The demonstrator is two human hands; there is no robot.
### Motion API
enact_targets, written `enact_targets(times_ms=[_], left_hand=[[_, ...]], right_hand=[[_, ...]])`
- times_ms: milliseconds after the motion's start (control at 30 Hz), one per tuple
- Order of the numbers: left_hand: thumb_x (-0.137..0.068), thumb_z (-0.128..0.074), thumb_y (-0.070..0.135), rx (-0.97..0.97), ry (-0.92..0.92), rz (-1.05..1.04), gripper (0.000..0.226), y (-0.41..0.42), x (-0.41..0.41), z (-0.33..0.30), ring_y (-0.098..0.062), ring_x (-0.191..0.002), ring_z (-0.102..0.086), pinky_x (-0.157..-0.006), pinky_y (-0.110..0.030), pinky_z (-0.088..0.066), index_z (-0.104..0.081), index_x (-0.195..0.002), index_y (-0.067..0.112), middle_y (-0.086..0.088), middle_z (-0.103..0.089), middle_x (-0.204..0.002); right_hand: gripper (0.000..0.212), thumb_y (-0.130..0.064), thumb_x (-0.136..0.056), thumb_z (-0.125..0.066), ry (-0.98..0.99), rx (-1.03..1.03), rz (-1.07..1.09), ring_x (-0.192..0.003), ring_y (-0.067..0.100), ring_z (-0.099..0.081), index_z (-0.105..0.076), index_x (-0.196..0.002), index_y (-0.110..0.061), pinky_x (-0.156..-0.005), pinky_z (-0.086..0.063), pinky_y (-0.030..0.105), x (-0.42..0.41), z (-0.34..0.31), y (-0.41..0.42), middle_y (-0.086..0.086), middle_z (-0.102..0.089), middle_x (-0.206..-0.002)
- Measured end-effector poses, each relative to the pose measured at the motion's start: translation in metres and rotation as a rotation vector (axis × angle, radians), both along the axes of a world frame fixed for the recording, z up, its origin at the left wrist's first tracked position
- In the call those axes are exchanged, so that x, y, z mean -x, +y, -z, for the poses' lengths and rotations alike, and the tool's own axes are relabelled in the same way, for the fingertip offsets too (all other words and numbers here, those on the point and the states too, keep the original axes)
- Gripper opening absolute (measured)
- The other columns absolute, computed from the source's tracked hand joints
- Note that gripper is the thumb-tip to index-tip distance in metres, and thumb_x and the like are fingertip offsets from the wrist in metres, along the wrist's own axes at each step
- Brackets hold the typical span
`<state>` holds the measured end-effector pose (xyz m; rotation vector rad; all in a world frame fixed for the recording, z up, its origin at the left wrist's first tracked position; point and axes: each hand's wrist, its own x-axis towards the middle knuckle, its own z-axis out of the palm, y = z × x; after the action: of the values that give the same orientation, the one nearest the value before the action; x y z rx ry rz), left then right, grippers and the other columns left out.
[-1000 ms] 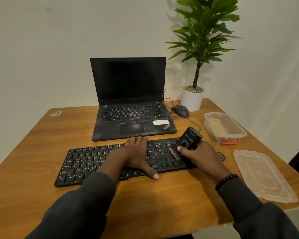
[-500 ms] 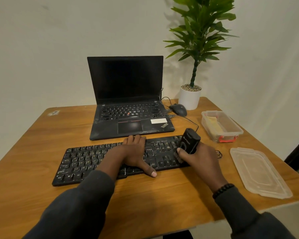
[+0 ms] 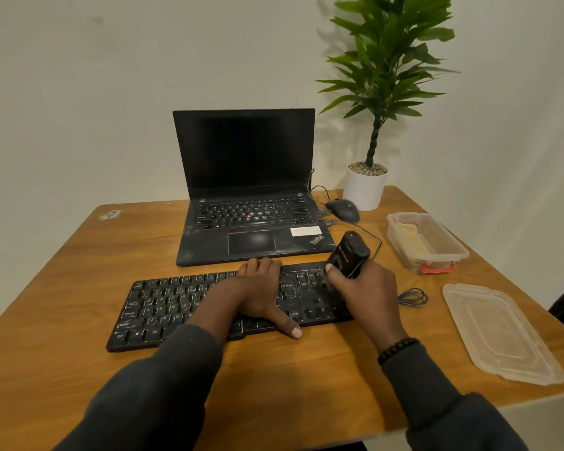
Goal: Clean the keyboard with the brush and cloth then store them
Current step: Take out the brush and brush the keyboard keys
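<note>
A black keyboard [image 3: 163,304] lies across the middle of the wooden table [image 3: 79,255]. My left hand [image 3: 261,291] rests flat on its middle keys, fingers straight, thumb reaching past the front edge. My right hand [image 3: 368,291] grips a black brush [image 3: 349,255] over the keyboard's right end; its bristles are hidden behind my fingers. A yellow cloth [image 3: 411,237] lies inside the clear plastic container [image 3: 450,252] at the right.
An open black laptop [image 3: 245,196] stands behind the keyboard, with a mouse [image 3: 342,209] and cable beside it. A potted plant [image 3: 365,187] stands at the back right. The container's lid [image 3: 498,333] lies near the right edge. A small cord coil [image 3: 412,297] sits beside my right hand.
The brush has swung more upright over the keyboard's right end, and its bristles, visible a second ago, are now hidden. My left hand stays on the keys.
</note>
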<state>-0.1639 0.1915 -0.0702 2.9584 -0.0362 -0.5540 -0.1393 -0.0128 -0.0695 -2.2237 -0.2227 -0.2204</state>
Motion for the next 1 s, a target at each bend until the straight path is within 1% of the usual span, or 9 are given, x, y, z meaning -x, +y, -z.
enact_targets(times_ms=[67,167,233,300,400,567,700,833,1000], left_hand=[[-0.047,-0.071,0.086,0.008,0.001,-0.002,0.144,0.0,0.0,0.0,-0.034,-0.145,-0.009,-0.119,-0.054,-0.017,-0.001,-0.156,0.021,-0.004,-0.008,-0.16],[-0.048,-0.071,0.086,0.01,0.006,-0.002,0.144,0.001,0.0,0.001,-0.033,-0.145,-0.008,-0.119,-0.053,-0.016,-0.001,-0.156,0.022,-0.003,-0.007,-0.16],[-0.049,-0.072,0.085,0.015,0.007,0.001,0.143,0.001,0.0,0.0,-0.033,-0.145,-0.008,-0.119,-0.052,-0.016,0.0,-0.155,0.021,-0.002,-0.007,-0.16],[-0.049,-0.072,0.085,0.021,0.005,0.006,0.143,0.001,0.0,0.0,-0.033,-0.144,-0.01,-0.119,-0.053,-0.017,-0.001,-0.155,0.021,-0.002,-0.009,-0.159],[-0.049,-0.071,0.086,0.021,0.001,0.005,0.143,0.002,0.0,0.001,-0.033,-0.144,-0.01,-0.119,-0.053,-0.018,-0.002,-0.155,0.02,-0.003,-0.009,-0.158],[-0.047,-0.072,0.086,0.026,0.009,-0.003,0.144,0.002,-0.001,0.001,-0.032,-0.144,-0.009,-0.119,-0.053,-0.018,-0.002,-0.155,0.022,-0.002,-0.008,-0.159],[-0.049,-0.072,0.085,0.022,0.009,0.004,0.143,0.001,-0.002,0.0,-0.033,-0.144,-0.01,-0.119,-0.053,-0.018,-0.001,-0.155,0.021,-0.003,-0.008,-0.159],[-0.049,-0.072,0.085,0.02,0.011,0.009,0.142,0.001,-0.002,-0.001,-0.033,-0.144,-0.01,-0.119,-0.053,-0.018,-0.002,-0.155,0.02,-0.003,-0.008,-0.159],[-0.049,-0.073,0.084,0.026,0.011,-0.001,0.143,0.001,-0.002,0.001,-0.033,-0.145,-0.009,-0.119,-0.054,-0.018,-0.001,-0.155,0.022,-0.003,-0.008,-0.159]], right_hand=[[0.025,-0.043,-0.082,-0.068,-0.059,0.09,0.045,-0.079,0.017,-0.064,-0.065,-0.092,-0.02,-0.067,-0.054,0.034,-0.005,0.003,0.005,-0.002,-0.067,-0.082],[0.021,-0.042,-0.083,-0.068,-0.039,0.151,-0.035,-0.076,0.011,-0.06,-0.061,-0.09,-0.024,-0.066,-0.052,0.029,0.003,0.011,0.013,-0.007,-0.063,-0.08],[0.017,-0.042,-0.083,-0.07,0.08,0.059,-0.095,-0.074,0.003,-0.058,-0.06,-0.09,-0.029,-0.063,-0.048,0.02,0.003,0.007,0.009,-0.013,-0.06,-0.077],[0.018,-0.041,-0.083,-0.07,0.1,-0.04,-0.075,-0.078,0.005,-0.061,-0.066,-0.092,-0.026,-0.061,-0.043,0.016,-0.007,0.003,0.001,-0.011,-0.064,-0.08],[0.023,-0.041,-0.083,-0.069,0.029,-0.037,0.014,-0.08,0.011,-0.062,-0.068,-0.092,-0.02,-0.062,-0.043,0.021,-0.025,-0.002,-0.003,-0.006,-0.066,-0.081],[0.025,-0.044,-0.082,-0.067,-0.049,0.178,-0.054,-0.077,0.013,-0.062,-0.065,-0.092,-0.022,-0.069,-0.054,0.032,-0.012,0.011,0.011,-0.005,-0.067,-0.08],[0.015,-0.04,-0.083,-0.07,0.062,0.077,-0.156,-0.072,-0.003,-0.057,-0.064,-0.088,-0.027,-0.059,-0.042,0.014,-0.008,0.002,-0.003,-0.014,-0.062,-0.077],[0.023,-0.04,-0.084,-0.069,0.005,-0.035,0.001,-0.078,0.012,-0.063,-0.069,-0.088,-0.017,-0.062,-0.045,0.024,-0.027,-0.001,-0.004,-0.005,-0.067,-0.077],[0.024,-0.044,-0.084,-0.068,-0.007,0.116,-0.021,-0.078,0.014,-0.061,-0.064,-0.091,-0.021,-0.067,-0.052,0.03,-0.012,0.012,0.011,-0.006,-0.061,-0.078]])
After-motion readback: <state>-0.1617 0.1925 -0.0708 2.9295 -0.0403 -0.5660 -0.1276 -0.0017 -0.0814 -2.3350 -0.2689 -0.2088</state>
